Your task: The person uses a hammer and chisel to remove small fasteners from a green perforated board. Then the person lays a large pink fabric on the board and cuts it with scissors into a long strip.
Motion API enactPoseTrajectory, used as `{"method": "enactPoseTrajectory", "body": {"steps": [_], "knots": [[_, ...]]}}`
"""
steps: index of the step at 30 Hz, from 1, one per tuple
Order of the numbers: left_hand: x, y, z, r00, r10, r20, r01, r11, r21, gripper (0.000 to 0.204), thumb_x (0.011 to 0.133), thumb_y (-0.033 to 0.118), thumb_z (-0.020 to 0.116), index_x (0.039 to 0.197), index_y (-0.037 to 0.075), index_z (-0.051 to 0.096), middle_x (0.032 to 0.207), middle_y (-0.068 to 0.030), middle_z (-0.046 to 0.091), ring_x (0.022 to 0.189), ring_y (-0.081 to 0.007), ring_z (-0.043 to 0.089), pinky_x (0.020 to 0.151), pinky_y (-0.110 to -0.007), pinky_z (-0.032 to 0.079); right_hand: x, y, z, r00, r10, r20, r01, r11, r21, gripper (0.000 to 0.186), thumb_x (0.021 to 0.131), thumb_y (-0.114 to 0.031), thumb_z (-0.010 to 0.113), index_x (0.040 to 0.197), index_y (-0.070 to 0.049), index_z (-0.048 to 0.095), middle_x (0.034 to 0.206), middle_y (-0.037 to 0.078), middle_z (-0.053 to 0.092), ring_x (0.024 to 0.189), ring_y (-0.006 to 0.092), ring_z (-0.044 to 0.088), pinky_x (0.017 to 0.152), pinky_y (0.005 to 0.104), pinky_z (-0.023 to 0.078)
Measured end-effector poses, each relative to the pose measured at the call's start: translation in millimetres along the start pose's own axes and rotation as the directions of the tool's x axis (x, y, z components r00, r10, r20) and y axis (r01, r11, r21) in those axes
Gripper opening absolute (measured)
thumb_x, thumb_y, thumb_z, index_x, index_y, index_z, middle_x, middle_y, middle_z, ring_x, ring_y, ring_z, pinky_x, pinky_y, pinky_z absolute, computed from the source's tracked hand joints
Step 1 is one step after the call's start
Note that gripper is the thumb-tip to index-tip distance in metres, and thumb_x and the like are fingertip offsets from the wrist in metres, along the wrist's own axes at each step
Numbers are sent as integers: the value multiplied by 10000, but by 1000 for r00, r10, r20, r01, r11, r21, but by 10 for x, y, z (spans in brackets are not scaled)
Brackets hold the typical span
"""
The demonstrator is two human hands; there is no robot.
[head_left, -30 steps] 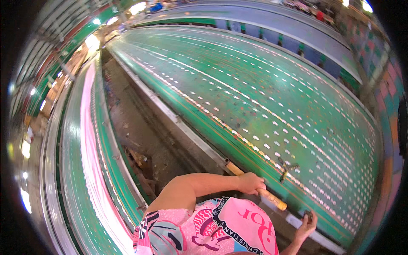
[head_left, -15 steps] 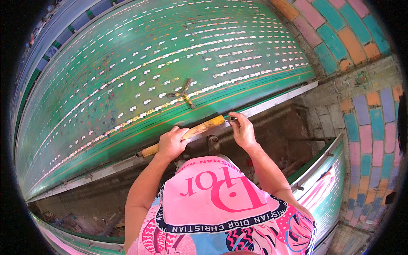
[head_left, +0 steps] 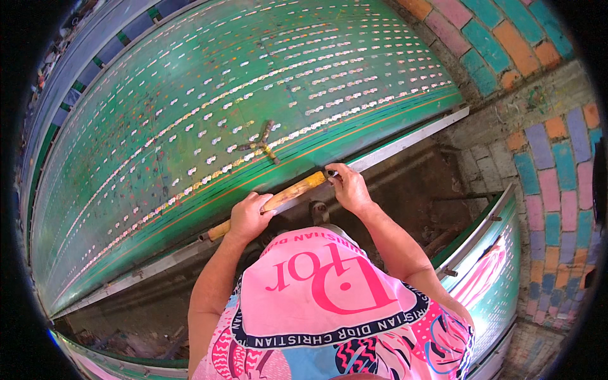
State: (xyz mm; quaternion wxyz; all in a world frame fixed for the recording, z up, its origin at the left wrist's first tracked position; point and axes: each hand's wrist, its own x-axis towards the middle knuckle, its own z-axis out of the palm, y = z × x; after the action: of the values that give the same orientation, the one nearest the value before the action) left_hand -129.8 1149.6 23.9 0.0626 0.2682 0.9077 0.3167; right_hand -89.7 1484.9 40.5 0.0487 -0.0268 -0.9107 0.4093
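A yellowish wooden rod (head_left: 293, 192), stained bright yellow toward its right end, lies slanted across the front of me. My left hand (head_left: 249, 217) is wrapped round its left half, hiding part of it. A smaller tip of the rod shows beyond that hand, at the lower left. At the rod's right end my right hand (head_left: 350, 190) pinches a small dark ring-like piece (head_left: 331, 173). That piece sits against or just beside the rod's end; which, I cannot tell. Just beyond lies a stained three-armed tool (head_left: 265, 146) on the green table (head_left: 152, 196).
Rows of small white and yellow printed shapes cover the table. A pale metal rail (head_left: 418, 137) runs along its near edge. Behind me on the right stands a second green table (head_left: 487, 310). Painted bricks (head_left: 548, 183) pave the floor at right.
The dark piece in my right hand has come closer to the rod's right end. Both hands and the rod have shifted slightly left in view, as the view itself moved.
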Motion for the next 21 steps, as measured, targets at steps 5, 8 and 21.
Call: {"method": "enactPoseTrajectory", "body": {"steps": [5, 8, 21], "knots": [[164, 90, 139, 992, 124, -26, -123, 991, 54, 570, 841, 256, 889, 1369, 111, 730, 1122, -146, 725, 1045, -383, 739, 906, -488, 614, -53, 13, 52, 999, -14, -28, 14, 1000, 6, 367, 952, 39, 704, 1313, -28, 712, 1242, 236, 756, 1161, 454, 727, 990, 504, 598], [526, 306, 355, 971, 239, 7, -239, 971, 7, 706, 853, 204, 882, 1504, 114, 625, 1211, -188, 710, 1135, -412, 715, 973, -494, 598, -60, 61, 102, 996, -62, -72, 62, 998, -3, 373, 951, 46, 697, 1316, -29, 710, 1247, 237, 752, 1184, 451, 720, 992, 500, 600], [1156, 768, 962, 933, 352, 78, -337, 928, -159, 463, 948, 159, 713, 1402, 84, 664, 1225, -266, 754, 1130, -459, 736, 944, -562, 596, -338, 339, 298, 949, 294, -111, -304, 948, -90, 420, 1071, -388, 664, 1010, 9, 785, 794, 216, 741, 718, 302, 756, 740, 477, 599]]}}
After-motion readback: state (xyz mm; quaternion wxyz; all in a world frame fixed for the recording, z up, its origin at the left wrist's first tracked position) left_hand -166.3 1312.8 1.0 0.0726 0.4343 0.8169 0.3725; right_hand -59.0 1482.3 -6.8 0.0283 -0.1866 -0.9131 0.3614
